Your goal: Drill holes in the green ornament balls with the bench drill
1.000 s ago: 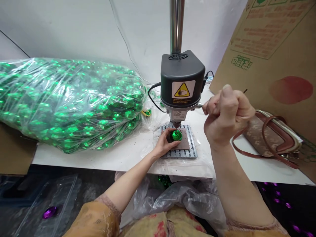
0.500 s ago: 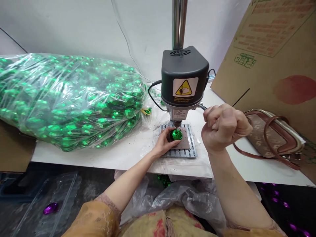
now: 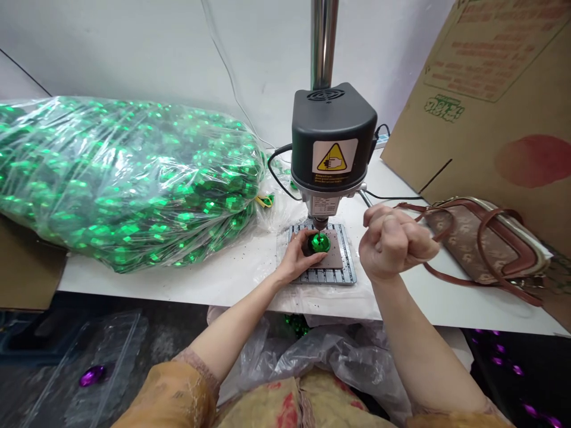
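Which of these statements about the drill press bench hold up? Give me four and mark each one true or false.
1. The left hand cups a glossy green bauble on the plate under the drill press. True.
2. The right hand lies flat on that plate. False: it is a raised fist to the right of the plate.
3. A clear plastic bag of green baubles lies left of the press. True.
4. The handbag sits on the floor. False: it lies on the white bench.
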Demonstrator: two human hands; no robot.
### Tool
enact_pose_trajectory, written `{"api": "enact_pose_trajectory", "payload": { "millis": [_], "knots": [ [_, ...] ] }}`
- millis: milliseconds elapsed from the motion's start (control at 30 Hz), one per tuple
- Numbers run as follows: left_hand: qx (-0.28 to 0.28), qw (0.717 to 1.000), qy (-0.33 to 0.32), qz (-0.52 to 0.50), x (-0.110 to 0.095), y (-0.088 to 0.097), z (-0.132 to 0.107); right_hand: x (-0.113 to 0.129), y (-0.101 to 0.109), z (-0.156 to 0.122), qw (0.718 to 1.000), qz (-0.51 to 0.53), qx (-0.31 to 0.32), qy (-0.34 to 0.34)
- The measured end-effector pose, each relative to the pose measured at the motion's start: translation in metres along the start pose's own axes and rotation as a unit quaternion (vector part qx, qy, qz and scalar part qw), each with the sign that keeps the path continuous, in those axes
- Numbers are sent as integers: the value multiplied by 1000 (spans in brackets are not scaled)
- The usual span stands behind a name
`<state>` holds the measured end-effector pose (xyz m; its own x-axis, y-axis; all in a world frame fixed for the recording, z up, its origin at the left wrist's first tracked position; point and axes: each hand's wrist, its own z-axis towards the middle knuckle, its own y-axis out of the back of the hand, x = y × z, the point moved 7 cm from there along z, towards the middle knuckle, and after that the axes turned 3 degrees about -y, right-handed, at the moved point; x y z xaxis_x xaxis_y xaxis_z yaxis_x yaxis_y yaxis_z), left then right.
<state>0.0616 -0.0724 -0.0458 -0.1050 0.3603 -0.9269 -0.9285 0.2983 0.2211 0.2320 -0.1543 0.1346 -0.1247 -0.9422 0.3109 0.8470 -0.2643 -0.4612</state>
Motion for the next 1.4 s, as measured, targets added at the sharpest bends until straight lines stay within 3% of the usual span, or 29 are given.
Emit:
{"api": "enact_pose_trajectory", "payload": {
  "millis": [133, 300, 467, 533, 600, 700, 800, 900, 967, 1067, 1133, 1233, 1300, 1400],
  "knots": [
    [-4, 1000, 2, -1, 1, 0, -1, 4, -5, 10, 999, -2, -25, -22],
    [-21, 1000, 19, -5, 1, -1, -1, -8, -25, 49, 985, -47, -39, -160],
    [-79, 995, -15, 54, -23, 9, -16, -17, -34, 67, 980, -32, -25, -195],
    [-96, 986, -73, 116, -43, 16, -38, -17, -33, 67, 981, -26, -32, -190],
    [-78, 966, -153, 191, -63, 18, -72, -16, -32, 65, 981, -30, -32, -189],
    [-22, 908, -256, 332, -79, 15, -137, -15, -32, 64, 981, -30, -28, -192],
    [39, 847, -251, 467, -70, 13, -191, -14, -34, 64, 980, -27, -26, -194],
    [68, 830, -239, 500, -65, 19, -209, -14, -34, 64, 980, -25, -35, -196],
    [63, 829, -280, 479, -72, 25, -194, -14, -34, 63, 979, -22, -40, -197],
    [42, 812, -330, 480, -80, 34, -126, -13, -34, 63, 980, -21, -44, -193],
    [52, 806, -250, 535, -67, 43, -55, -13, -34, 62, 981, -26, -44, -186],
    [100, 776, -64, 619, -33, 59, 45, -13, -33, 62, 983, -37, -38, -175],
    [131, 753, 22, 645, -14, 66, 90, -13, -32, 62, 984, -38, -36, -168],
    [133, 747, 79, 647, 5, 77, 127, -14, -32, 61, 986, -42, -26, -158]
  ]
}}
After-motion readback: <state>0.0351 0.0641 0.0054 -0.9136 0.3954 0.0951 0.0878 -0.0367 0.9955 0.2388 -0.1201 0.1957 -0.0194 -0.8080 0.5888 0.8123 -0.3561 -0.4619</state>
